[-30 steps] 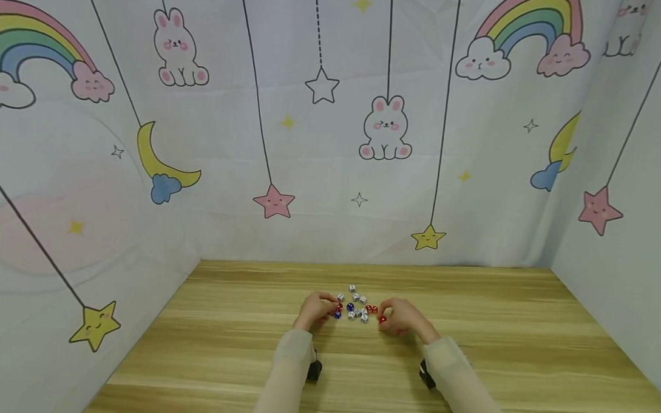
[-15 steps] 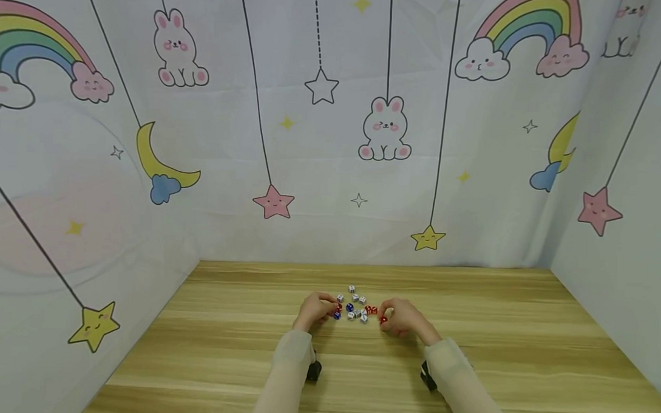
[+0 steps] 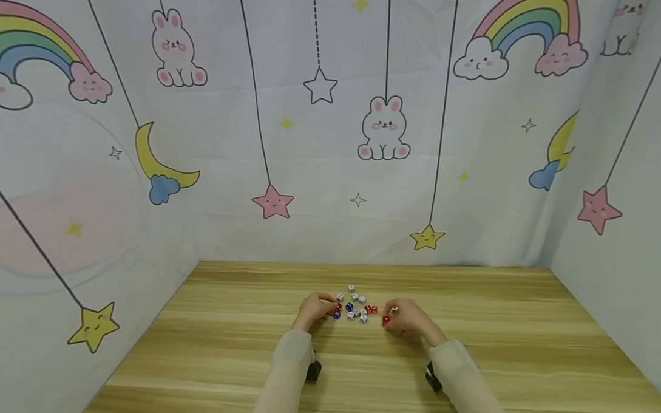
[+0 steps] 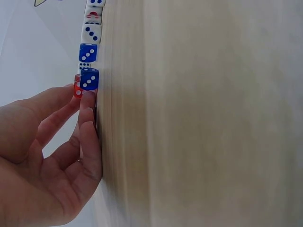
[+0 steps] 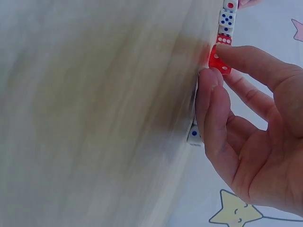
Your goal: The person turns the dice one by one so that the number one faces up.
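Note:
My left hand (image 3: pixel 313 310) pinches a red die (image 4: pixel 77 88) at the left side of a cluster of dice. A blue die (image 4: pixel 89 79) with white pips sits right at its fingertips, in front of the red one. To the right of the cluster, my right hand (image 3: pixel 410 318) holds another red die (image 5: pixel 219 60) between thumb and fingers, down at the tabletop. Two red dice (image 3: pixel 371 309) stand at the cluster's right side. Behind the right hand's fingers, a white die (image 5: pixel 194 135) is partly hidden.
Several white dice (image 3: pixel 354 297) and a second blue die (image 3: pixel 349 307) lie between the hands on the wood-grain table (image 3: pixel 237 367). A white cloth backdrop (image 3: pixel 318 242) printed with rabbits, stars and rainbows rises at the table's back and sides.
My right hand has slid slightly right with the red die, away from the cluster, and a white die now shows behind its fingers. The left hand stays at its red die.

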The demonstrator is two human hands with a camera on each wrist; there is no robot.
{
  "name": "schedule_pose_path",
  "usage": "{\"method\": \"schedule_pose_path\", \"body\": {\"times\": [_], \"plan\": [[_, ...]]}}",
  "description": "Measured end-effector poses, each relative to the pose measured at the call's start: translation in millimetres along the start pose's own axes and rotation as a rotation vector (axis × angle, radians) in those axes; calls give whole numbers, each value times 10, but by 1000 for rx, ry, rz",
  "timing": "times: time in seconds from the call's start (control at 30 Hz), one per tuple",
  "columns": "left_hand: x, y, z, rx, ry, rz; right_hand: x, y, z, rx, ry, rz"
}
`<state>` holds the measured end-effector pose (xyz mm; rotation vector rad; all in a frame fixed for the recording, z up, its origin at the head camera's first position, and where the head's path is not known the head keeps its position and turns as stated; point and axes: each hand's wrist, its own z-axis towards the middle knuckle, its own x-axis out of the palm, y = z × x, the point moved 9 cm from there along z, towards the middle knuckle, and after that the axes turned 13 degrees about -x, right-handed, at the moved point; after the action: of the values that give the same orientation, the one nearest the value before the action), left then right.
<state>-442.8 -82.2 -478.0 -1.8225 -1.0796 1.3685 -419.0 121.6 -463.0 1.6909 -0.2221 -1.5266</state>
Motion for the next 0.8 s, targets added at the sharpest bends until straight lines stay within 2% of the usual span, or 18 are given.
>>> {"method": "schedule_pose_path", "body": {"times": [0.23, 0.47, 0.6, 0.8], "plan": [[6, -8, -11, -6, 9, -7, -263, -94, -109, -29, -29, -19], [3, -5, -6, -1, 3, 12, -494, -323, -217, 22, -59, 21], [-3, 2, 1, -7, -9, 28, -546, -403, -227, 24, -71, 26], [-5, -3, -4, 3, -16, 32, -512, -476, -185, 26, -72, 27]]}}
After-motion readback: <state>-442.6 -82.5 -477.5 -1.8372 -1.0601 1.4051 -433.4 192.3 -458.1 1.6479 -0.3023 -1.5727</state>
